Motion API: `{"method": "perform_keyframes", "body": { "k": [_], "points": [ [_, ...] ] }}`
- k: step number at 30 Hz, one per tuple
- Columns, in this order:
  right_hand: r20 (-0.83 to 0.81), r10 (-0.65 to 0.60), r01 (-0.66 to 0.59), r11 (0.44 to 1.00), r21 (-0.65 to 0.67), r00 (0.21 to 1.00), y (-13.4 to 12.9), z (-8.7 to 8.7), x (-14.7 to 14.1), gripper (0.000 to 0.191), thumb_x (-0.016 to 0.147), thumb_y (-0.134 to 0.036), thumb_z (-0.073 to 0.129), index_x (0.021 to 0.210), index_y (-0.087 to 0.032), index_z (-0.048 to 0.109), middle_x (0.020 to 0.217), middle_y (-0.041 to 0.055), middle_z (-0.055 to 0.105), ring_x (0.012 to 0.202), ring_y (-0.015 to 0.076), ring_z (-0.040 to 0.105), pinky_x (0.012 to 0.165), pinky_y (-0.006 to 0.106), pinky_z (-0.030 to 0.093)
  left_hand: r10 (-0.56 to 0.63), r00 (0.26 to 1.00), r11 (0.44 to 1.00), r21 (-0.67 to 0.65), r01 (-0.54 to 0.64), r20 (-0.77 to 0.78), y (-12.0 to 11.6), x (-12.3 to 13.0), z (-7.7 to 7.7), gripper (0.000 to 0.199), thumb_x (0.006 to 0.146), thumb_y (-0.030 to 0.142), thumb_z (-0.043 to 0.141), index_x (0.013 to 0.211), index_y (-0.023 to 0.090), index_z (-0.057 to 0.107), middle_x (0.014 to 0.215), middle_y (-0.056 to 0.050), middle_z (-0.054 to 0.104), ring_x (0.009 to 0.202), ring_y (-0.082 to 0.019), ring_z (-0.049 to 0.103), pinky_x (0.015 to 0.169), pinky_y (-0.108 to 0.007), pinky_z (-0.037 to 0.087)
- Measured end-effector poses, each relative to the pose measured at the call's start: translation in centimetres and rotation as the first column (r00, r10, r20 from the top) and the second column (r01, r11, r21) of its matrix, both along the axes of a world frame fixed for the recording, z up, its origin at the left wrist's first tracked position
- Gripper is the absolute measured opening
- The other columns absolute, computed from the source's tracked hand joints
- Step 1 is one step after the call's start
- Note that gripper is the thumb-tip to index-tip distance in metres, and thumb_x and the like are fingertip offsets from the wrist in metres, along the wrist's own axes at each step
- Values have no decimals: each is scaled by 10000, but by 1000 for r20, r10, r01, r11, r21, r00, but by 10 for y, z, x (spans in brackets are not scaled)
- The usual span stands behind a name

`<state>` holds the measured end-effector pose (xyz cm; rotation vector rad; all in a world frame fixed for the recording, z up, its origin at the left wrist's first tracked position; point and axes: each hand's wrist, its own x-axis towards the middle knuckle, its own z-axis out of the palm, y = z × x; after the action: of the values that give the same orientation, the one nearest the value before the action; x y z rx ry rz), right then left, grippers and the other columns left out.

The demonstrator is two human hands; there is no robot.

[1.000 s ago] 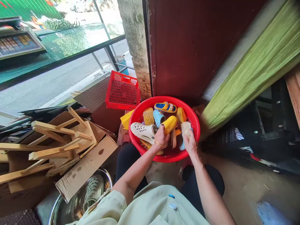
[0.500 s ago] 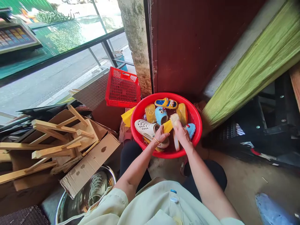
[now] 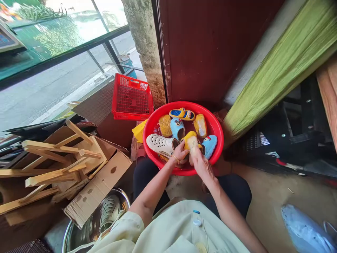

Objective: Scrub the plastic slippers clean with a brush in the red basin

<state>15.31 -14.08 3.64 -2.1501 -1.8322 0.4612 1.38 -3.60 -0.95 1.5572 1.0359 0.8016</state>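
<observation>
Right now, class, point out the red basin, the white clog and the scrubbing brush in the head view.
red basin (image 3: 220,147): head view, on its rim.
white clog (image 3: 159,144): head view, on its perforated upper.
scrubbing brush (image 3: 193,142): head view, on its pale bristles.

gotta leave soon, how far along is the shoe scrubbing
Done: maybe the pale shoe in the steel basin. In hand: the yellow slipper, left hand against it, brush in right hand scrubbing it. Left: the other shoes in the red tub, like the white clog.
</observation>
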Motion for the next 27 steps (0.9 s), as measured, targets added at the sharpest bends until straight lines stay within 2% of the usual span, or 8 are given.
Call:
{"method": "perform_keyframes", "body": {
  "k": [4,8,11,14,16,22,24,27],
  "points": [
    [15,-174,175,983,-60,985,43,12,39,581,1071,-330,397,1608,-109,366,1083,205,773,912,270,766,760,325,571,-119,878,935,247,257,-463,-26,0,4,532,827,130,583,1357,167,596,1243,-126,709,1175,-284,637,1076,-444,496],
    [-15,-145,144,988,-50,989,46,14,45,609,1055,-325,451,1621,-126,348,1077,180,783,938,252,765,805,313,576,-55,742,849,359,387,-668,-43,6,3,539,869,117,534,1402,188,565,1418,-119,633,1240,-285,593,1090,-454,471],
    [-48,-10,8,999,-49,999,12,3,24,679,1042,-323,448,1669,-175,236,1015,138,798,884,260,776,743,310,589,-33,692,837,358,414,-721,-46,9,0,439,921,186,536,1351,208,622,1404,-119,638,1322,-323,529,1092,-482,455],
    [-39,85,-86,996,-20,996,-14,-7,9,656,1024,-331,454,1650,-205,306,1087,136,790,899,269,777,760,320,604,-45,680,848,332,414,-732,-46,10,-1,390,944,230,543,1313,218,668,1391,-133,637,1381,-361,474,1127,-517,415],
    [-5,58,-58,998,-26,998,-9,-8,13,631,1025,-338,444,1634,-202,349,1078,143,787,891,273,775,780,343,609,-64,688,852,319,414,-723,-45,10,1,419,906,245,611,1320,232,671,1410,-138,615,1385,-374,464,1141,-530,401],
    [32,-28,29,999,-28,999,61,10,41,588,1055,-283,331,1609,-88,360,1001,181,773,928,290,765,847,420,589,-48,693,866,316,388,-719,-43,5,12,534,837,236,676,1369,279,645,1412,-124,583,1366,-343,474,1161,-505,391],
    [32,-20,20,999,-25,999,62,11,34,598,1057,-282,328,1616,-69,335,998,193,772,946,303,763,855,430,583,-41,683,864,317,391,-730,-44,3,11,505,867,201,614,1367,261,646,1409,-134,573,1359,-326,480,1150,-487,405],
    [50,26,-23,998,-51,998,30,5,12,626,1061,-313,340,1649,-110,270,992,180,779,895,306,772,797,406,594,-40,663,864,307,398,-747,-44,1,5,498,893,189,569,1385,239,633,1416,-157,554,1347,-320,494,1137,-483,421]
  ]
}}
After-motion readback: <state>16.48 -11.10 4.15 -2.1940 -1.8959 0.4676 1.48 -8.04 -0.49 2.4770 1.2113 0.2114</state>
